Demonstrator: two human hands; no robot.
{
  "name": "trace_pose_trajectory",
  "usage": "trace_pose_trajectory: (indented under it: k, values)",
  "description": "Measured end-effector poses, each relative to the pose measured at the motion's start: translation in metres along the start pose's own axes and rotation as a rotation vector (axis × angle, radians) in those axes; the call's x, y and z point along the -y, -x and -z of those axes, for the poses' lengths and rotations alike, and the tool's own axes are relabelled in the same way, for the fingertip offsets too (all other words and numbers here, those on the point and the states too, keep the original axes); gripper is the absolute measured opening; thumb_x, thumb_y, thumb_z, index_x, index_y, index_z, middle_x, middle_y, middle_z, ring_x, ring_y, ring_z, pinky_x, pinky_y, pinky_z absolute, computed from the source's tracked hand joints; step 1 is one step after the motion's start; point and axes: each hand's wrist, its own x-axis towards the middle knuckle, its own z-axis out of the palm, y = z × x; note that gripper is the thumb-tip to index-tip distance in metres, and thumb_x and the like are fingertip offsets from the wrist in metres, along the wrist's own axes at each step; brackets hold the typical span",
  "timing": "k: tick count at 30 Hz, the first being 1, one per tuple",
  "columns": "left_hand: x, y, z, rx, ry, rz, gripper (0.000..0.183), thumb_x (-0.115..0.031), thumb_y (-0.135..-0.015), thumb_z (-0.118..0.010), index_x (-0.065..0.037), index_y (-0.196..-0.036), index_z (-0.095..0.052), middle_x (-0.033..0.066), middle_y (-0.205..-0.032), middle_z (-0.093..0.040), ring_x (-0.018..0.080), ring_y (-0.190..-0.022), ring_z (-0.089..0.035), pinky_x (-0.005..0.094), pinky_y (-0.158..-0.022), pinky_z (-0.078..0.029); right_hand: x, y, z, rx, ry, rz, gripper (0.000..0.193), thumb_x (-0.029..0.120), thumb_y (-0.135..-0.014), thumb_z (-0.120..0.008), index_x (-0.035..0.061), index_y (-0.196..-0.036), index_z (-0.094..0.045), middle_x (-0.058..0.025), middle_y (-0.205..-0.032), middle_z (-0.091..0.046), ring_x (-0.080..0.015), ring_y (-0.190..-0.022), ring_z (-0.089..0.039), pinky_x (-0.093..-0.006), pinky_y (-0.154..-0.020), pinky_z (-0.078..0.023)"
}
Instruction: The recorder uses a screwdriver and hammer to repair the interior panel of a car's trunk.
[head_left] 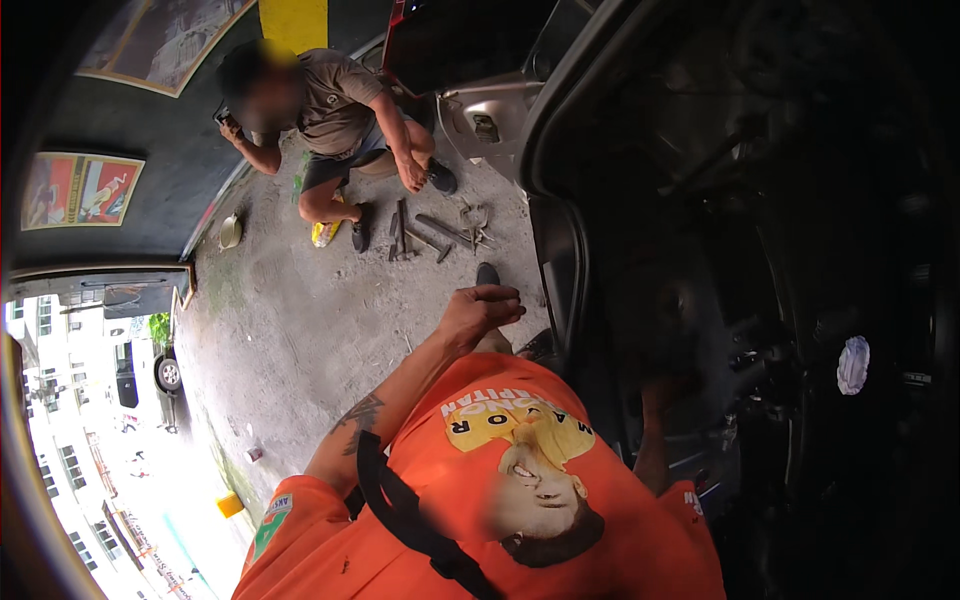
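My left hand (482, 314) hangs in front of my orange shirt, near the edge of an open vehicle body (562, 270). Its fingers are curled and pressed together; whatever they may hold is hidden. My right arm (653, 440) reaches into the dark vehicle interior (740, 300). Deep shadow swallows the right hand, so its fingers and anything in them cannot be made out. A pale, crumpled-looking object (853, 365) stands out in the dark on the right, apart from both hands.
Across from me a person (335, 105) sits low, one hand raised with a phone-like object (222, 113). Hammers (428, 240) and other metal tools (475, 222) lie on the concrete floor (290, 300). A silver door panel (490, 125) stands behind them. Outside, a vehicle (150, 375) is parked.
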Motion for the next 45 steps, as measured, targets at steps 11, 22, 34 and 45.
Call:
trace_pose_trajectory:
  k: [11, 22, 34, 45]
  values:
    - [-0.095, -0.015, -0.027, 0.171, 0.138, -0.282, 0.039, -0.008, -0.094, -0.065, 0.003, -0.130, -0.054, 0.0145, -0.116, -0.065, 0.0259, -0.104, -0.066, 0.0363, -0.092, -0.054, 0.138, 0.130, 0.208, -0.436, -0.786, 0.222, 0.034, 0.025, -0.097, -0.058, -0.0035, -0.115, -0.060, -0.0250, -0.093, -0.068, -0.0454, -0.084, -0.067, -0.0466, -0.069, -0.052]
    - [-0.149, 0.031, -0.037, 0.361, 0.591, -0.323, 0.021, -0.006, -0.096, -0.060, -0.005, -0.117, -0.059, 0.0095, -0.113, -0.066, 0.0262, -0.112, -0.064, 0.0441, -0.103, -0.050, 0.226, 0.151, 0.280, -0.457, -0.872, 0.767, 0.025, 0.010, -0.090, -0.065, -0.0020, -0.112, -0.059, -0.0199, -0.096, -0.068, -0.0398, -0.083, -0.068, -0.0427, -0.068, -0.056]
    - [-0.154, 0.031, -0.039, 0.360, 0.428, -0.456, 0.017, -0.004, -0.098, -0.057, 0.002, -0.114, -0.057, 0.0130, -0.106, -0.065, 0.0296, -0.107, -0.066, 0.0425, -0.099, -0.055, 0.236, 0.169, 0.308, -0.231, -1.016, 0.614, 0.025, 0.014, -0.094, -0.061, -0.0037, -0.111, -0.061, -0.0208, -0.096, -0.068, -0.0408, -0.084, -0.068, -0.0418, -0.071, -0.054]
    - [-0.153, 0.031, -0.041, 0.310, 0.378, -0.480, 0.019, -0.003, -0.098, -0.056, 0.004, -0.116, -0.054, 0.0144, -0.105, -0.063, 0.0306, -0.104, -0.067, 0.0430, -0.096, -0.057, 0.232, 0.170, 0.310, 0.360, -1.363, 0.322, 0.026, 0.022, -0.098, -0.058, -0.0014, -0.109, -0.061, -0.0205, -0.082, -0.068, -0.0399, -0.074, -0.068, -0.0401, -0.064, -0.052]
